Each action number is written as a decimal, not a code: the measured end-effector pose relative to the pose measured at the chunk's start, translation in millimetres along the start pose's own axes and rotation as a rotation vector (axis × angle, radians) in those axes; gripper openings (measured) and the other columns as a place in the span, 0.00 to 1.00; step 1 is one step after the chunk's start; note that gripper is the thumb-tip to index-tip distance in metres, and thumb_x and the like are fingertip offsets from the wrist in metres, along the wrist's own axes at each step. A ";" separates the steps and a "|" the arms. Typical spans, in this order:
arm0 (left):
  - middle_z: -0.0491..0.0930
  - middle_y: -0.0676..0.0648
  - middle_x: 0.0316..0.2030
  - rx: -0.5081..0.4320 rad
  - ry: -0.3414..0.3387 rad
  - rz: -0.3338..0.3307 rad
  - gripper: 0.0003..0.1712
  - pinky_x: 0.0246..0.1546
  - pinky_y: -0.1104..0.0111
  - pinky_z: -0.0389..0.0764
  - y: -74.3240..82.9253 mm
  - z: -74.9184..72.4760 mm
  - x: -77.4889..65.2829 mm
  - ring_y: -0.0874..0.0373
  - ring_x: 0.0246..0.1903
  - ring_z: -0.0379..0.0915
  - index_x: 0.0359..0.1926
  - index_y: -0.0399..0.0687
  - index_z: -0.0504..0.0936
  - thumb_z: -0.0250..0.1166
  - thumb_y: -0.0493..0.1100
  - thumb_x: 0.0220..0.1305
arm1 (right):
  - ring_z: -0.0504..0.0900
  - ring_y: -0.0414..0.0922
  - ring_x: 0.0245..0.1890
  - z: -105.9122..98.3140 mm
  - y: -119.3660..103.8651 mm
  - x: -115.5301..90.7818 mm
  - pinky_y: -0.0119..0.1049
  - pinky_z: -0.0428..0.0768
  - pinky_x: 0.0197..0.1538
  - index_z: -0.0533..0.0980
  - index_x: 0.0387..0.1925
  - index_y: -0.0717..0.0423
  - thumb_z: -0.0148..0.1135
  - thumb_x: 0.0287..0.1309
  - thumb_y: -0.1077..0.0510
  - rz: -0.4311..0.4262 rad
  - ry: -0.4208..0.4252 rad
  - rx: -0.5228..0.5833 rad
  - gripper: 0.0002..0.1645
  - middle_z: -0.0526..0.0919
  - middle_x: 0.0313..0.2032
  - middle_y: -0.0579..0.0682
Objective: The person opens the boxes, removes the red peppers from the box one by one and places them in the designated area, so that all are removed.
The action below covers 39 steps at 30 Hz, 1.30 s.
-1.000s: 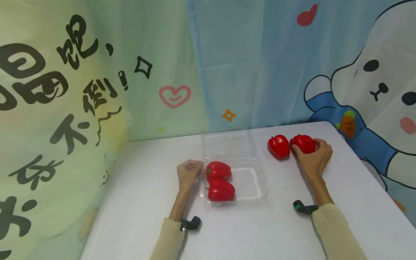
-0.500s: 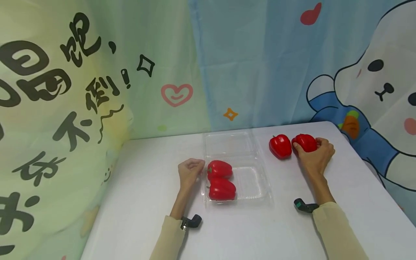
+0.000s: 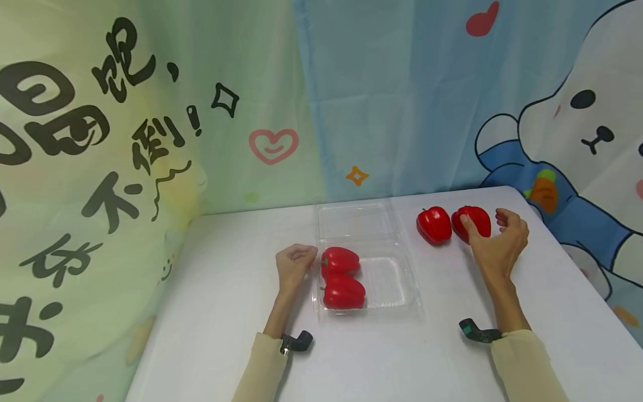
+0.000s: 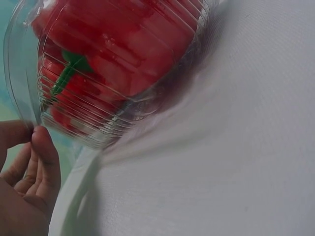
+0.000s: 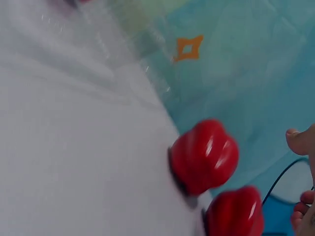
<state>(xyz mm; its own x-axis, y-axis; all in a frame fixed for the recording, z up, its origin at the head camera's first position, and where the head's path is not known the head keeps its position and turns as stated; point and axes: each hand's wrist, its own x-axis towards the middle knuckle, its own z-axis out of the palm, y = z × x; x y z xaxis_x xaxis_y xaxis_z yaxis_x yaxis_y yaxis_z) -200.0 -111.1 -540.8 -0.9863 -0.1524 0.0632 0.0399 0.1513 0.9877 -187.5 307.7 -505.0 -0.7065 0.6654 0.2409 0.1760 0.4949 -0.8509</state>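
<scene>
A clear plastic box lies on the table, its lid folded back and its left rim pinched by the left hand. Along that side, on their sides with stems leftward, lie two glossy red peppers: a far pepper and a near pepper. To the right, a third pepper sits close beside a fourth pepper, the right hand just by it, fingers parted.

A white table is backed by a green-and-blue curtain with black lettering and a cartoon animal.
</scene>
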 end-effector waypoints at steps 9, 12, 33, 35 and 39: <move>0.91 0.35 0.31 -0.018 0.019 -0.004 0.09 0.29 0.75 0.81 -1.3 1.2 0.8 0.65 0.25 0.83 0.39 0.34 0.91 0.73 0.39 0.69 | 0.80 0.52 0.64 -5.9 -57.5 -33.3 0.32 0.81 0.67 0.79 0.69 0.56 0.82 0.59 0.54 -0.308 -0.188 0.125 0.38 0.84 0.67 0.57; 0.91 0.32 0.33 -0.031 0.009 0.000 0.09 0.30 0.75 0.81 -1.6 3.2 1.0 0.65 0.26 0.83 0.40 0.33 0.90 0.73 0.39 0.70 | 0.81 0.51 0.61 -1.7 -66.1 -49.2 0.16 0.72 0.60 0.79 0.67 0.60 0.84 0.55 0.58 -0.400 -0.267 0.139 0.39 0.85 0.65 0.59; 0.90 0.31 0.31 -0.081 0.011 0.006 0.08 0.29 0.75 0.80 0.6 3.0 0.8 0.65 0.24 0.82 0.40 0.31 0.90 0.74 0.36 0.67 | 0.86 0.57 0.61 34.3 -88.0 -153.4 0.61 0.89 0.60 0.80 0.68 0.52 0.91 0.44 0.51 -0.559 -0.800 0.161 0.48 0.85 0.64 0.51; 0.91 0.32 0.31 -0.067 0.007 0.006 0.08 0.29 0.75 0.81 -0.3 2.5 0.0 0.65 0.25 0.82 0.40 0.32 0.90 0.74 0.37 0.68 | 0.85 0.56 0.63 35.2 -87.3 -157.2 0.60 0.89 0.60 0.79 0.69 0.52 0.91 0.44 0.51 -0.570 -0.841 0.160 0.49 0.84 0.65 0.51; 0.91 0.32 0.31 -0.054 0.009 0.009 0.09 0.29 0.75 0.81 -2.9 1.8 -0.7 0.66 0.25 0.82 0.40 0.32 0.90 0.74 0.38 0.69 | 0.84 0.53 0.64 37.9 -87.5 -162.8 0.57 0.89 0.61 0.78 0.70 0.51 0.90 0.45 0.48 -0.600 -0.891 0.122 0.50 0.84 0.66 0.50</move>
<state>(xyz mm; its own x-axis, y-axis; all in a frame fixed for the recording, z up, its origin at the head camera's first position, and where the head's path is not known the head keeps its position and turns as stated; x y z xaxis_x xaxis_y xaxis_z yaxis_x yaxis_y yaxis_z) -199.7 -109.7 -544.0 -0.9844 -0.1600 0.0731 0.0575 0.1000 0.9933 -113.9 134.9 -487.5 -0.9078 -0.3374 0.2492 -0.3993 0.5130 -0.7599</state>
